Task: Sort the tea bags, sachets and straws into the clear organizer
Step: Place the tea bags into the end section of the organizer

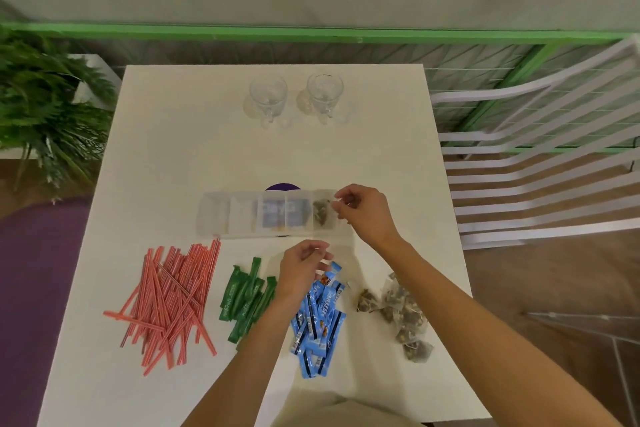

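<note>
Purple disc [282, 187] mostly hidden behind the clear organizer [242, 215], print on the green sachets [247, 298] too small to read, right hand [363, 211] fingertip contents unclear, tabletop [173, 149] cut off below

"NESCAFE" reads in white on one of the blue sachets [317, 314] at lower centre of the frame. The green sachets [247, 298] left of them carry white lettering too small to read, and large letters show blurred through the organizer [268, 213] at centre.

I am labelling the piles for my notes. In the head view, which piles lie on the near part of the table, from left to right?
Red straws → green sachets → blue sachets → tea bags.
</note>
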`<action>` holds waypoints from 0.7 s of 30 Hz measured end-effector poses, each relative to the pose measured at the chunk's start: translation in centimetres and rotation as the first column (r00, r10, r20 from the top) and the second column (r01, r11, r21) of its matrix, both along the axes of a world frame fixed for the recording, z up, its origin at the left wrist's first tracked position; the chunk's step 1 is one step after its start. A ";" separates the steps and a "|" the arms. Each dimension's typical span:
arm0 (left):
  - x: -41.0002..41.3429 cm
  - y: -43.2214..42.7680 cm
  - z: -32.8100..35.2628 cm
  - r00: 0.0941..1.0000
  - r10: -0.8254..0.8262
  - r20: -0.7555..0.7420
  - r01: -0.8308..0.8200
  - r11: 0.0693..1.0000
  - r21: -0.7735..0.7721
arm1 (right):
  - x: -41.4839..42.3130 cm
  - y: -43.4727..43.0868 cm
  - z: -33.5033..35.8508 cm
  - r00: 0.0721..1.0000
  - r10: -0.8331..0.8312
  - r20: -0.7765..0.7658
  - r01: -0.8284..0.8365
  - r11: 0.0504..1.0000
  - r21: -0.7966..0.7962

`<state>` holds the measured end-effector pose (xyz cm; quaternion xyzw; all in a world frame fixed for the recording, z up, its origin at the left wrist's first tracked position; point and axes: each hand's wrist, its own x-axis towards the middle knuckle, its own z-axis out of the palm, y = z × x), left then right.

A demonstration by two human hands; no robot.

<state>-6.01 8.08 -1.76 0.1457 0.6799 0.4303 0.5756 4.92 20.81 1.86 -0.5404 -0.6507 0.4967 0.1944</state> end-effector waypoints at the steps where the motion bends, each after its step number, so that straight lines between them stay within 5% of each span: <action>1: 0.1 -0.2 0.0 1.000 0.000 -0.004 0.000 1.000 0.004 | 0.2 0.1 0.2 1.000 -0.003 0.008 0.003 1.000 0.007; 6: 1.2 -1.0 0.1 1.000 0.006 -0.022 -0.005 1.000 0.023 | 3.6 -1.1 -0.2 0.998 -0.050 0.034 0.052 0.997 -0.059; 12: 3.9 -2.3 -0.9 0.967 -0.208 -0.148 0.212 0.977 0.005 | 10.7 -5.8 -2.0 0.975 -0.017 0.223 0.044 0.992 -0.117; 15: 5.4 -2.8 -1.4 0.818 -0.447 -0.362 0.472 0.881 -0.021 | 12.8 -8.3 -2.4 0.969 0.050 0.243 -0.017 0.991 -0.135; 19: 7.1 -3.4 -1.9 0.459 -0.640 -0.616 0.764 0.638 -0.093 | 14.9 -10.6 -2.7 0.961 0.097 0.257 -0.075 0.993 -0.092; 21: 7.3 -3.2 -2.2 0.402 -0.659 -0.635 0.784 0.606 -0.133 | 15.4 -10.8 -2.8 0.958 0.121 0.259 -0.116 0.993 -0.035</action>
